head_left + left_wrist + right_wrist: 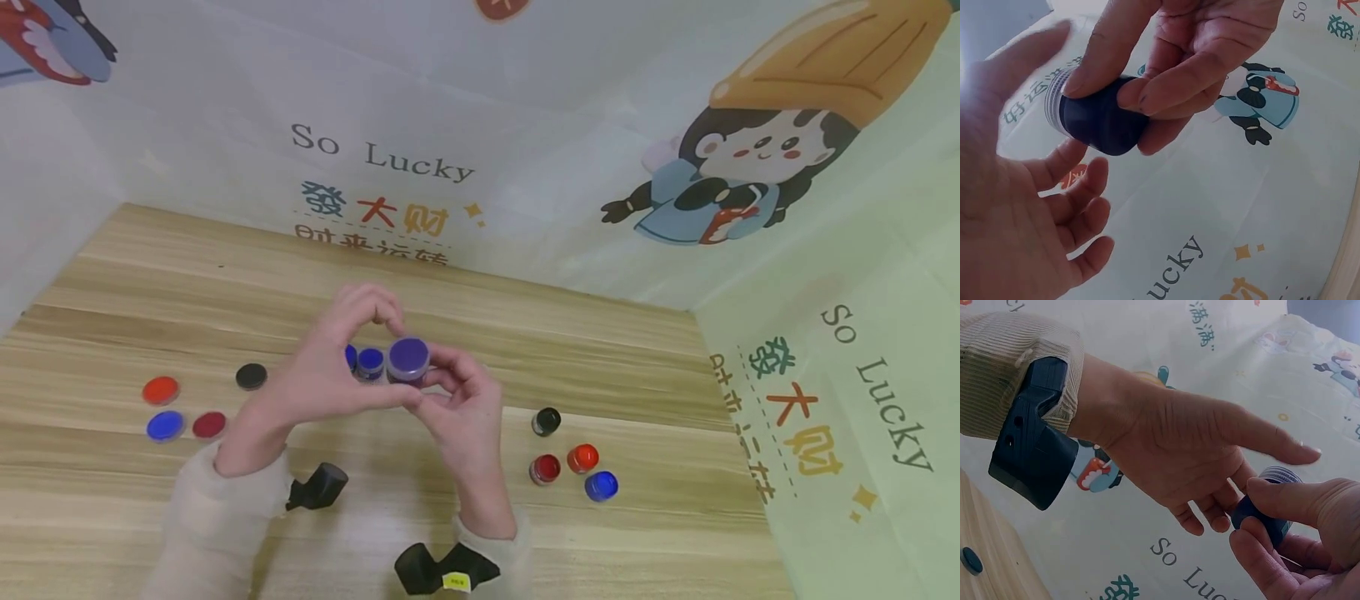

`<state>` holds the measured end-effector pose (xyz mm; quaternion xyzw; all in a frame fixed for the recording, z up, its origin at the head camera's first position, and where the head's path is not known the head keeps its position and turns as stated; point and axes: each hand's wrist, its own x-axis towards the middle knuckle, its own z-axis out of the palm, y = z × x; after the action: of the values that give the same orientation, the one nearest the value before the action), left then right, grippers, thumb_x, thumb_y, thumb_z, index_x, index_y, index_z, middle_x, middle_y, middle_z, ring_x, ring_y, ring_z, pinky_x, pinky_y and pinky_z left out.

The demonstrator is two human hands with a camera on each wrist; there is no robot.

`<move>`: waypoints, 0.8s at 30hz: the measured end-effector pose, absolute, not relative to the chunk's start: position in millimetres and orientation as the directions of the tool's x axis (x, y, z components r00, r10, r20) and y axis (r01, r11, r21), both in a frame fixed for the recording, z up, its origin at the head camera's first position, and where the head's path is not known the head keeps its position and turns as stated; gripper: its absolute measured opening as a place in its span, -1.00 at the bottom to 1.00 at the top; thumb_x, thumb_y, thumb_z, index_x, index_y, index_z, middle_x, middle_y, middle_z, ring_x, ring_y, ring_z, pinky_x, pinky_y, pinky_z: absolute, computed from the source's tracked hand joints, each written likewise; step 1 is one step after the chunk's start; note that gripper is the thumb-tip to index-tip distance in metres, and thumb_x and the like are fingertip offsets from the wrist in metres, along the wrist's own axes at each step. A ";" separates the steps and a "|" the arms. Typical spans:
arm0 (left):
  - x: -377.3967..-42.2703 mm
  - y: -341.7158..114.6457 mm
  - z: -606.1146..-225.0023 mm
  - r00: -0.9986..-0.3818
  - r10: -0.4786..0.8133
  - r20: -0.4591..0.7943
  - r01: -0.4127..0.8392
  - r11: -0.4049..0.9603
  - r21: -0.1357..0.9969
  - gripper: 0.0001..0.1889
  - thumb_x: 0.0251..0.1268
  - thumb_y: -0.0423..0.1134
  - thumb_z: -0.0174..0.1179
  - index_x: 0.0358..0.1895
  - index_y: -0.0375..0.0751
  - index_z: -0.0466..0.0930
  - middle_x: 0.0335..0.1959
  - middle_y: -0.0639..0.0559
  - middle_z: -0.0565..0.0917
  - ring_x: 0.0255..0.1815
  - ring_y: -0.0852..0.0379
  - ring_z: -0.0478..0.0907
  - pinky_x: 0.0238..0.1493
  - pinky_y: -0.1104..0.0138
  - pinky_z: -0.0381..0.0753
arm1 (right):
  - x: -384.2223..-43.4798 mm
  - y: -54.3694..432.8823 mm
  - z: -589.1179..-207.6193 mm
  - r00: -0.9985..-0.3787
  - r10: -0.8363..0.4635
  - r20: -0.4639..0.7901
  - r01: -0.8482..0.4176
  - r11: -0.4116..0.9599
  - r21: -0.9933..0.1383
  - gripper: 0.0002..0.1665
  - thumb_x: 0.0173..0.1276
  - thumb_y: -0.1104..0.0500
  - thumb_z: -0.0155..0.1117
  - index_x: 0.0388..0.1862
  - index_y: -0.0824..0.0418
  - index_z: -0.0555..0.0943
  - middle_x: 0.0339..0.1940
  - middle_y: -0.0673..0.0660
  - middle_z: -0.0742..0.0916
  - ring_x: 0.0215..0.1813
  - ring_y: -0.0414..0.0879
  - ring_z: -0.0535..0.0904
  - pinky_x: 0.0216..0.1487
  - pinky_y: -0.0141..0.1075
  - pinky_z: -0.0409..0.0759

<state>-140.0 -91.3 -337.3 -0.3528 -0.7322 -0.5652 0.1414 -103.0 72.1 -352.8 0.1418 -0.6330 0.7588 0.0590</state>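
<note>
Four flat discs, orange-red [161, 390], blue [165, 426], dark red [209, 425] and black [251, 377], lie left of the hands on the table [660, 533], and four small jars [545, 469] stand at the right; only the head view shows both groups together. From above, the held jar [408, 358] shows its purple-blue top, just beside a small blue container [370, 364]; the wrist views instead reveal its ribbed neck and dark blue body. Right hand [463, 408] pinches that body between thumb and fingers, raised above the table. Left hand [318, 371] is spread around the neck end, thumb wide of loosely bent fingers; whether it touches the jar, I cannot tell.
</note>
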 end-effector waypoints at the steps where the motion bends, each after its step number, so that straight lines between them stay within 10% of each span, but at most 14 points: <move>1: -140.3 -91.6 -337.6 -0.700 0.370 0.611 0.686 0.111 0.719 -0.60 -0.16 -0.31 0.47 -0.20 -0.22 0.51 -0.15 0.02 0.50 -0.01 0.07 0.30 0.05 0.20 0.21 | -103.0 71.9 -352.8 -0.951 -0.092 0.294 -0.273 -0.189 -0.943 -0.56 0.07 0.42 0.39 -0.08 0.59 0.50 -0.21 0.35 0.64 -0.35 -0.25 0.57 -0.33 -0.39 0.61; 5: -140.3 -95.0 -338.8 -0.678 0.406 0.612 0.695 0.084 0.714 -0.67 0.00 -0.32 0.37 -0.10 -0.26 0.59 -0.12 0.01 0.50 -0.02 0.08 0.29 0.00 0.23 0.22 | -103.1 71.4 -352.4 -0.953 -0.090 0.288 -0.272 -0.163 -0.948 -0.59 0.03 0.53 0.35 -0.08 0.55 0.52 -0.23 0.28 0.64 -0.35 -0.25 0.57 -0.34 -0.40 0.61; 11: -140.2 -92.3 -337.6 -0.712 0.355 0.605 0.681 0.142 0.718 -0.59 -0.27 -0.37 0.51 -0.26 -0.16 0.55 -0.18 0.05 0.50 -0.01 0.07 0.29 0.05 0.18 0.19 | -102.9 71.1 -353.6 -0.953 -0.095 0.288 -0.267 -0.191 -0.945 -0.60 0.03 0.57 0.31 -0.09 0.58 0.50 -0.22 0.28 0.64 -0.36 -0.26 0.56 -0.34 -0.41 0.60; 18: -139.8 -93.3 -337.3 -0.667 0.383 0.639 0.715 0.091 0.693 -0.69 0.01 -0.28 0.37 -0.13 -0.24 0.61 -0.14 -0.01 0.51 -0.03 0.06 0.29 -0.01 0.23 0.22 | -103.3 68.6 -353.3 -0.957 -0.080 0.278 -0.260 -0.181 -0.948 -0.60 0.01 0.55 0.34 -0.11 0.57 0.53 -0.26 0.19 0.65 -0.38 -0.27 0.56 -0.37 -0.42 0.60; 24: -138.8 -92.0 -336.2 -0.704 0.348 0.619 0.697 0.167 0.698 -0.54 -0.26 -0.29 0.52 -0.18 -0.18 0.55 -0.14 0.01 0.51 -0.03 0.08 0.30 0.02 0.22 0.22 | -103.0 68.4 -353.3 -0.951 -0.096 0.293 -0.269 -0.205 -0.941 -0.59 -0.01 0.60 0.28 -0.11 0.62 0.49 -0.24 0.36 0.63 -0.37 -0.27 0.57 -0.34 -0.39 0.61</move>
<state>-138.8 -92.0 -336.2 -0.3496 -0.7469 -0.5423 0.1607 -103.0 68.4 -353.3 0.1453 -0.6280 0.7624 0.0569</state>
